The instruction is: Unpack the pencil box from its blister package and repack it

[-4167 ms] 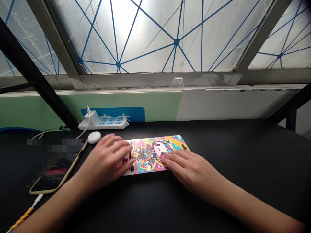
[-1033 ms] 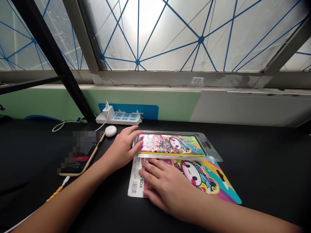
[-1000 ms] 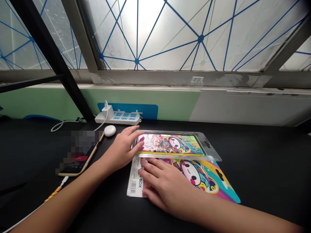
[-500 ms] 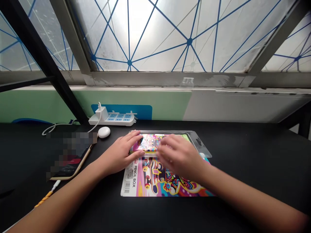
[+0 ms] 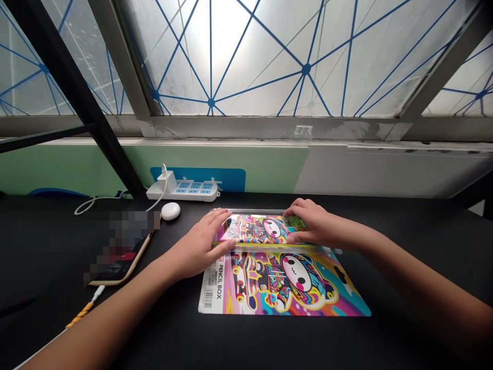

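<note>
- Left hand (image 5: 202, 242): curved over the left end of the pencil box (image 5: 252, 229), holding it across, mid-frame.
- Right hand (image 5: 318, 222): box's right end pinched, thumb near, fingers far.
- Clear tray (image 5: 269, 248) seen around the box; whether the box is loosened cannot be told.
- Step in hand, apparently: box being gripped at both ends; an even, level hold is called for.
- Printed card (image 5: 283, 285): flat, lower centre.
- Phone (image 5: 119, 267): lower left.

Diffuse light enters through the window (image 5: 262, 36). The black desk (image 5: 416, 288) is dim. Pixelated blocks obscure part of the phone (image 5: 122, 270).
</note>
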Action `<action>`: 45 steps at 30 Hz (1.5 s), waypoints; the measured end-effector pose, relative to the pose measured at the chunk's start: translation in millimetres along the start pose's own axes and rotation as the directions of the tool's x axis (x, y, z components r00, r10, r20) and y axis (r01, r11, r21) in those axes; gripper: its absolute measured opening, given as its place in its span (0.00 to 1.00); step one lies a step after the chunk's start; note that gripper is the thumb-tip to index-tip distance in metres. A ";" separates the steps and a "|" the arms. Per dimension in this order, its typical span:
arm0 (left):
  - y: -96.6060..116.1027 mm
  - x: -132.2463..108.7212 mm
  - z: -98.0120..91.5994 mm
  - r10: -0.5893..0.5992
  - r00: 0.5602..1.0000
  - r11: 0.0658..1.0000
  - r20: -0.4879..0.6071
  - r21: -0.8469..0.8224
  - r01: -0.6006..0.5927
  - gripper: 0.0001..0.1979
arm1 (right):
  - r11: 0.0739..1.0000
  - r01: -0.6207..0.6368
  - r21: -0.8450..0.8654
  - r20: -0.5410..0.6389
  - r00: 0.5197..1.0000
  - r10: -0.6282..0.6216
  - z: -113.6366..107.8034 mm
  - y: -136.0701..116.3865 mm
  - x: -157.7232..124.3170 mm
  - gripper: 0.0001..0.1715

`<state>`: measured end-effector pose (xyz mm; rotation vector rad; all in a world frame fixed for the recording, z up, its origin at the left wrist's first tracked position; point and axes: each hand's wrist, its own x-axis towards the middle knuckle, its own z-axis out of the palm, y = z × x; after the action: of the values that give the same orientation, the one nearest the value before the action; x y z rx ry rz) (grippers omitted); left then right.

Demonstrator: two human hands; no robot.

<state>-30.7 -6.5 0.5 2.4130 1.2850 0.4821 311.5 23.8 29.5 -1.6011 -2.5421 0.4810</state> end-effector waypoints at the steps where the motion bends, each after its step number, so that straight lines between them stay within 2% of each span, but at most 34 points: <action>1: -0.4 0.0 -0.5 0.003 1.000 1.000 -0.007 -0.019 -0.003 0.33 | 1.000 0.005 -0.014 -0.017 1.000 -0.005 1.1 0.0 0.4 0.36; 4: -3.6 0.4 -2.3 0.001 1.000 0.994 -0.031 -0.109 -0.004 0.35 | 0.997 0.040 -0.066 -0.094 0.995 -0.046 5.5 1.1 0.5 0.32; 7: -9.8 1.3 -3.4 -0.033 0.997 0.969 -0.066 -0.248 0.015 0.37 | 0.988 0.065 -0.141 -0.219 0.971 -0.095 13.3 0.2 -3.2 0.30; 11: -18.3 3.1 -2.3 -0.048 0.990 0.928 -0.135 -0.371 -0.005 0.37 | 0.976 0.077 -0.206 -0.422 0.893 -0.159 27.2 -7.8 -16.8 0.30; 13: -20.9 3.4 -1.0 -0.039 0.986 0.929 -0.164 -0.369 -0.025 0.35 | 0.967 0.108 -0.232 -0.499 0.840 -0.213 32.1 -13.4 -25.7 0.25; 15: -21.4 2.9 -0.5 -0.005 0.972 0.946 -0.234 -0.316 -0.071 0.30 | 0.948 0.165 -0.273 -0.565 0.770 -0.297 33.2 -19.5 -34.5 0.18; 17: -18.9 1.8 -2.8 0.077 0.935 0.965 -0.345 -0.211 -0.157 0.22 | 0.919 0.219 -0.329 -0.619 0.685 -0.385 30.8 -26.8 -42.8 0.14; 19: -12.1 0.0 -9.1 0.218 0.867 0.959 -0.449 -0.068 -0.276 0.16 | 0.884 0.229 -0.407 -0.652 0.605 -0.457 27.2 -34.7 -51.8 0.17; 21: -0.9 -3.5 -18.2 0.377 0.778 0.918 -0.503 0.090 -0.387 0.15 | 0.843 0.211 -0.495 -0.652 0.551 -0.521 25.6 -41.0 -63.3 0.23; 23: 13.0 -10.3 -26.1 0.497 0.713 0.866 -0.494 0.228 -0.445 0.16 | 0.812 0.199 -0.549 -0.646 0.515 -0.563 28.7 -42.9 -78.6 0.29; 24: 20.1 -15.6 -27.8 0.533 0.701 0.846 -0.474 0.283 -0.451 0.17 | 0.807 0.203 -0.555 -0.649 0.502 -0.572 32.5 -41.8 -87.7 0.31; 27: 35.7 -38.7 -19.6 0.613 0.706 0.783 -0.354 0.393 -0.483 0.19 | 0.824 0.236 -0.514 -0.684 0.467 -0.561 50.9 -32.4 -118.2 0.36; 29: 38.5 -57.8 -5.2 0.604 0.753 0.782 -0.260 0.375 -0.498 0.26 | 0.846 0.273 -0.457 -0.677 0.510 -0.530 65.1 -25.9 -137.1 0.36; 30: 37.8 -67.1 2.6 0.564 0.802 0.803 -0.197 0.356 -0.477 0.31 | 0.856 0.291 -0.426 -0.655 0.553 -0.514 71.2 -24.0 -144.5 0.35; 31: 36.0 -75.6 9.7 0.530 0.832 0.825 -0.165 0.329 -0.460 0.34 | 0.862 0.309 -0.401 -0.627 0.593 -0.504 76.0 -23.2 -149.9 0.34; 33: 31.5 -88.9 19.2 0.384 0.916 0.907 -0.117 0.235 -0.350 0.35 | 0.862 0.338 -0.378 -0.571 0.647 -0.505 81.6 -25.1 -154.2 0.31; 35: 28.6 -96.8 20.8 0.211 0.975 0.973 -0.068 0.113 -0.203 0.33 | 0.855 0.358 -0.374 -0.550 0.657 -0.516 82.3 -29.3 -150.9 0.28; 37: 29.2 -99.9 16.9 0.080 0.997 0.997 0.001 0.007 -0.080 0.36 | 0.868 0.364 -0.338 -0.550 0.672 -0.496 81.3 -32.7 -144.2 0.21; 39: 32.6 -100.2 12.0 -0.002 0.999 0.998 0.053 -0.066 0.006 0.40 | 0.903 0.349 -0.248 -0.557 0.711 -0.428 81.3 -33.4 -138.7 0.19; 43: 37.0 -97.2 9.8 -0.091 0.994 0.988 0.053 -0.119 0.097 0.39 | 0.968 0.250 -0.028 -0.505 0.832 -0.229 85.4 -27.7 -137.9 0.32; 45: 35.5 -95.9 11.7 -0.108 0.993 0.985 0.041 -0.129 0.112 0.39 | 0.977 0.208 0.041 -0.457 0.874 -0.166 85.9 -24.5 -140.9 0.34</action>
<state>-50.5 -107.3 -5.4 2.2203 1.3211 0.4762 331.4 -129.9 -32.2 -1.2381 -2.2498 0.1696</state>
